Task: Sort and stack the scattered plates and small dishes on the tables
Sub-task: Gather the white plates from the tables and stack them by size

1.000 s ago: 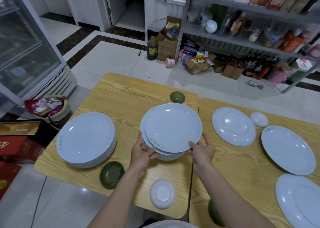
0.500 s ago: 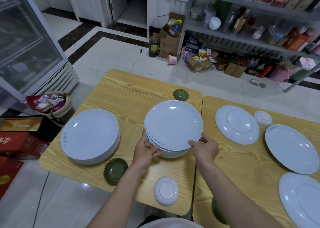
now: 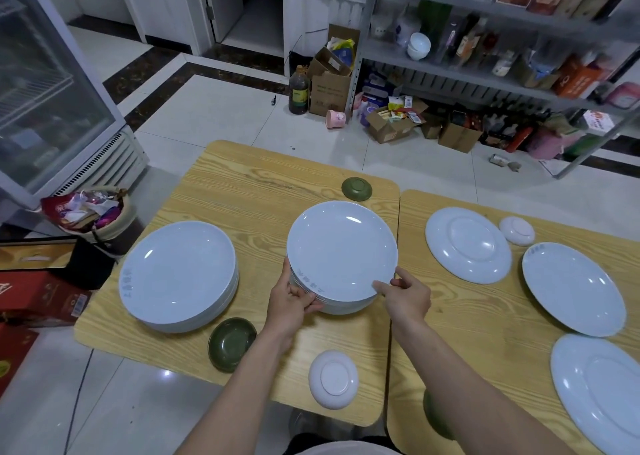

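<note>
Stack (image 3: 341, 250) is now squared, earlier offset gone | rim is gripped at 7 o'clock by left hand (image 3: 291, 302) | pinched at 5 o'clock by right hand (image 3: 407, 297)

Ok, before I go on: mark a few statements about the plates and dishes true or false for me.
1. The left hand and the right hand are both on the centre stack. True.
2. The small white dish near the left table's front edge lies right way up. False: it is upside down, foot ring up.
3. The left table also carries a second pile of large plates, the left stack. True.
4. The far green dish sits on top of the centre stack. False: it lies on the table behind the stack.
</note>
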{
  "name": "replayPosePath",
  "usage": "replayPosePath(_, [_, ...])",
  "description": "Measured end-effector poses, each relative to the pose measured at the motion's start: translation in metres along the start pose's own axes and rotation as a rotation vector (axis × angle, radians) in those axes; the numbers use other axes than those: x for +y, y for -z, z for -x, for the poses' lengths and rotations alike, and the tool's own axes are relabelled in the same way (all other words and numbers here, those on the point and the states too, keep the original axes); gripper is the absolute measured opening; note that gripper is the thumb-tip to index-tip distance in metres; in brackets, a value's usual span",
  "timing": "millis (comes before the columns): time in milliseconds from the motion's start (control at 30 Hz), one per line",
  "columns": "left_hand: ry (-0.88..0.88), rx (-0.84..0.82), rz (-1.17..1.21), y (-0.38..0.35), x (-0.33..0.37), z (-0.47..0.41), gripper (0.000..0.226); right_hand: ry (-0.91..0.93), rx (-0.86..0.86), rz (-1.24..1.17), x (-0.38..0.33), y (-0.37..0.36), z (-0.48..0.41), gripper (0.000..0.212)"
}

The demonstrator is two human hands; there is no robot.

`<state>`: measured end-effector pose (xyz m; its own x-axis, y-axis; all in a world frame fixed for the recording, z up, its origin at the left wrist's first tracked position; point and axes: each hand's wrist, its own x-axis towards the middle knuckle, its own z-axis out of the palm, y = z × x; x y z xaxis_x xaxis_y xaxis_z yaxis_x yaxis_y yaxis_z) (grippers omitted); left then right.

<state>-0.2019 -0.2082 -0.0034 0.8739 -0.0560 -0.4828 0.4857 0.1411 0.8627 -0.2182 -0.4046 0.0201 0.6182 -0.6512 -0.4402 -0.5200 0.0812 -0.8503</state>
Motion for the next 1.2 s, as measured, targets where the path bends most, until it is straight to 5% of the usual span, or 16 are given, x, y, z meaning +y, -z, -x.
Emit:
replayPosePath(267, [-0.209, 0.216, -0.350, -0.006, 0.019, 0.006, 0.047, 0.064, -0.231, 0.154, -0.011, 0.033, -0.002, 0.050])
replayPosePath(467, [-0.485, -0.025, -0.854, -0.054, 0.046, 0.025, 0.038, 0.496, -0.515, 0.883, -0.031, 0.089, 0.000, 0.075])
replayPosePath(700, [-0.774, -0.306, -1.467, -0.169, 0.047, 0.078, 0.058, 0.675, -0.223, 1.421, -0.032, 0.212, 0.012, 0.077])
replayPosePath(1200, [-1.240, -0.544, -1.444, -0.451, -0.033, 0.265, 0.057, 0.452, 0.244, 1.348, 0.027, 0.540, 0.057, 0.080])
